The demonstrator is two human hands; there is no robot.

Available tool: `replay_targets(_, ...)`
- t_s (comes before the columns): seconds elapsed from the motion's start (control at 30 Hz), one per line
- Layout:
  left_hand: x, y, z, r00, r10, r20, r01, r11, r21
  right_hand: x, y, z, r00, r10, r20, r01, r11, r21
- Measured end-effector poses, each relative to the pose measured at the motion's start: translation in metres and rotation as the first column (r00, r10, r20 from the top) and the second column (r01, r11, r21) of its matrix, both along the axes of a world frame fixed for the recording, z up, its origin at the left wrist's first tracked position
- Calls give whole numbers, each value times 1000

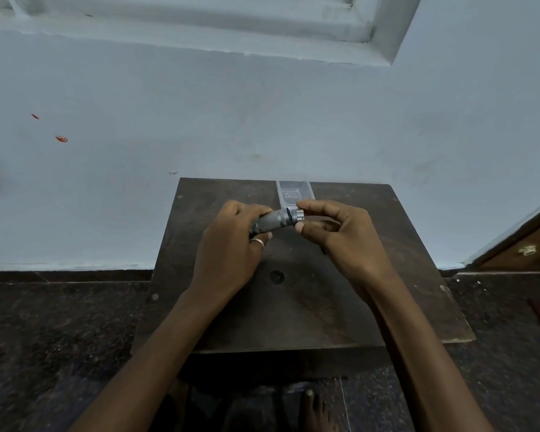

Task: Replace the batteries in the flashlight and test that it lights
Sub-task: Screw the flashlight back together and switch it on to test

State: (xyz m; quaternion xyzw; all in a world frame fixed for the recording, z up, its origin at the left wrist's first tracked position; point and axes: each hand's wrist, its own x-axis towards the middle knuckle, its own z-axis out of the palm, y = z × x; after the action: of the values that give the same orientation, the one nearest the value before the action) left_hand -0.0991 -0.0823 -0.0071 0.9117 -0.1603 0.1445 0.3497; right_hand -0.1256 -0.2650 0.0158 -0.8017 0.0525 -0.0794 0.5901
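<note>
A small grey metal flashlight (275, 220) with a knurled body is held level above the dark wooden table (371, 275). My left hand (231, 244), with a ring on one finger, grips the flashlight's left end. My right hand (340, 232) pinches its silver right end between thumb and fingertips. The left tip of the flashlight is hidden inside my left hand. No loose batteries are visible.
A clear plastic container (293, 193) stands at the table's far edge, just behind my hands, against the pale blue wall. The small table sits on a dark speckled floor. A wooden door with a brass fitting (526, 250) is at the right.
</note>
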Motion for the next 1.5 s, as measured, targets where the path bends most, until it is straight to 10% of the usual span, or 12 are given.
replay_targets(1.5,-1,0,-1,991,-130,13,131,991,-30,1,15,-9,961,-194,-198,172,977,-124)
